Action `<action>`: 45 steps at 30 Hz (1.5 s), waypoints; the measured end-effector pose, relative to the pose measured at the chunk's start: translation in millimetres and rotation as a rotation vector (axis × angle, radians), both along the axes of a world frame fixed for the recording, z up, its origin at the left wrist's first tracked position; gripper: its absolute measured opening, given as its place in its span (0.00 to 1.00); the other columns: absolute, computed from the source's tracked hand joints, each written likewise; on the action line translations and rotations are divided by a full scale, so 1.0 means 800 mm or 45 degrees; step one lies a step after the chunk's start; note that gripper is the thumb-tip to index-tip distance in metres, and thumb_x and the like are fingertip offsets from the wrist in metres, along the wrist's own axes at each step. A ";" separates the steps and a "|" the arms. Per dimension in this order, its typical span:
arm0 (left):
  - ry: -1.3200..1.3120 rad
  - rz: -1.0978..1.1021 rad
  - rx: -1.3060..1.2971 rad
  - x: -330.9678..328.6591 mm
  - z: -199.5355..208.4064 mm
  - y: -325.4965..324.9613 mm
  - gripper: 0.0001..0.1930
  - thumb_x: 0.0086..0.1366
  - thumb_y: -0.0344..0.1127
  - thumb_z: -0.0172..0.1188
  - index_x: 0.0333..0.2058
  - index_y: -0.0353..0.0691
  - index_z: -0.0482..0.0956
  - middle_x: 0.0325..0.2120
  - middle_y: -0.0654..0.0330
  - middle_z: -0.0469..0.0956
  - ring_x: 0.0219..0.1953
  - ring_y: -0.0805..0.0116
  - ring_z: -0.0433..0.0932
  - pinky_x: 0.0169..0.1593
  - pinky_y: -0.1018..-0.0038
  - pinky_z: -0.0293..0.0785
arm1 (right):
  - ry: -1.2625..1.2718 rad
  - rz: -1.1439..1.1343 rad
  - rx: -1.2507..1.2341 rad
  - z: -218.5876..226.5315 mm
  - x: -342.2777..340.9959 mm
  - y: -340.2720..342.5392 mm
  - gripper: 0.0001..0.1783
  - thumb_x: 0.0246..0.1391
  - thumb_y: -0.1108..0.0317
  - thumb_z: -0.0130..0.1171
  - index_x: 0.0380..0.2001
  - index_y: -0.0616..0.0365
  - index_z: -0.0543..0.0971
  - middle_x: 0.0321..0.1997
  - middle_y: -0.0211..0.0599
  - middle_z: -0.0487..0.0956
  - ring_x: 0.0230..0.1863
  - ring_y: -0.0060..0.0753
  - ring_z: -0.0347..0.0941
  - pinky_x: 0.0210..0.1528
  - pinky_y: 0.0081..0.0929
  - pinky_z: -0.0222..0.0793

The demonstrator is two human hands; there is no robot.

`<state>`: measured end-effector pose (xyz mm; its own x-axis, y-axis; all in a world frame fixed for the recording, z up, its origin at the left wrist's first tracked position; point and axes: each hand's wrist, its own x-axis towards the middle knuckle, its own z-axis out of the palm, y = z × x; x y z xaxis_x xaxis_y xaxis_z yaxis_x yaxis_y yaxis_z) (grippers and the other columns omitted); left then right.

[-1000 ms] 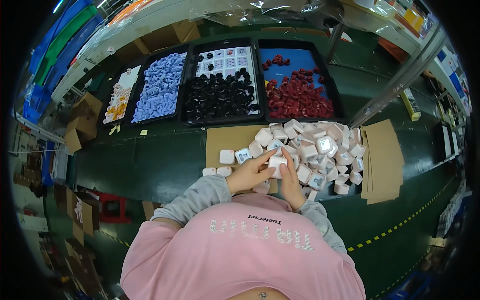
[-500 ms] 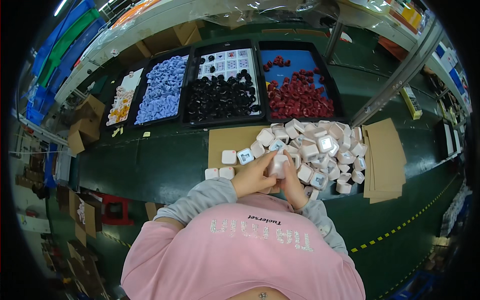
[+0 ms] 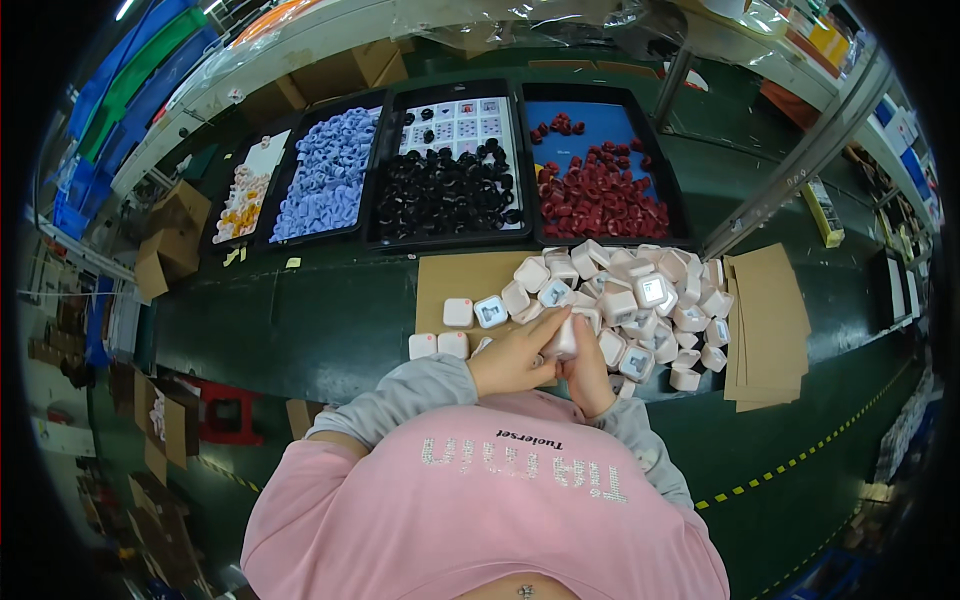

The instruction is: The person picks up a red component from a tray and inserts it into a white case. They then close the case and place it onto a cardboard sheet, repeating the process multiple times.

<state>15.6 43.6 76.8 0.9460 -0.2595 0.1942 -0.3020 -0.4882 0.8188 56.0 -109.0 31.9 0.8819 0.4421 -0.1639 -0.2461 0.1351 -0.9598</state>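
Note:
Close in front of my chest, both hands hold one small pale pink box (image 3: 564,342) with rounded corners. My left hand (image 3: 515,357) grips it from the left, fingers bent around its side. My right hand (image 3: 590,370) presses against its right side, with fingers partly hidden behind it. Just beyond and to the right lies a heap of similar boxes (image 3: 620,302), some showing a picture label on top. Left of the hands, a box with a picture label (image 3: 490,311) sits beside a plain pale box (image 3: 458,312), and more plain boxes (image 3: 453,345) lie nearer.
Along the back stand black trays of blue pieces (image 3: 325,175), black pieces (image 3: 445,195) and dark red pieces (image 3: 605,190), plus a tray of white and amber pieces (image 3: 240,210). Cardboard sheets (image 3: 765,325) lie right of the heap. A metal post (image 3: 790,165) rises at the right.
The held box has tilted and turned between my hands, and the fingers have shifted around it. The boxes on the table look much the same.

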 end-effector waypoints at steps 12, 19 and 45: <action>0.615 0.117 0.079 0.002 0.031 -0.003 0.34 0.56 0.31 0.54 0.62 0.37 0.56 0.37 0.44 0.75 0.39 0.53 0.78 0.42 0.66 0.73 | -0.571 0.037 -0.345 0.001 0.001 -0.003 0.30 0.64 0.59 0.46 0.63 0.62 0.54 0.61 0.45 0.62 0.61 0.41 0.59 0.60 0.27 0.57; -0.343 -0.164 0.090 0.013 -0.002 0.010 0.35 0.52 0.19 0.49 0.62 0.38 0.56 0.56 0.48 0.63 0.56 0.59 0.67 0.56 0.68 0.67 | 0.547 0.291 0.315 0.007 0.015 -0.007 0.30 0.65 0.42 0.34 0.60 0.52 0.61 0.50 0.38 0.70 0.39 0.24 0.73 0.29 0.23 0.72; 0.557 0.155 -0.475 0.012 -0.019 -0.002 0.28 0.60 0.24 0.53 0.60 0.32 0.60 0.43 0.60 0.72 0.39 0.78 0.72 0.40 0.81 0.72 | -0.957 0.007 -0.458 0.015 0.004 -0.003 0.21 0.59 0.69 0.49 0.55 0.62 0.65 0.52 0.52 0.65 0.52 0.52 0.64 0.56 0.37 0.60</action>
<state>25.2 41.7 61.7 0.9775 -0.1332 -0.1635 0.1426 -0.1535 0.9778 59.5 -111.2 44.2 0.8108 0.4796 0.3357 0.4776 -0.2104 -0.8530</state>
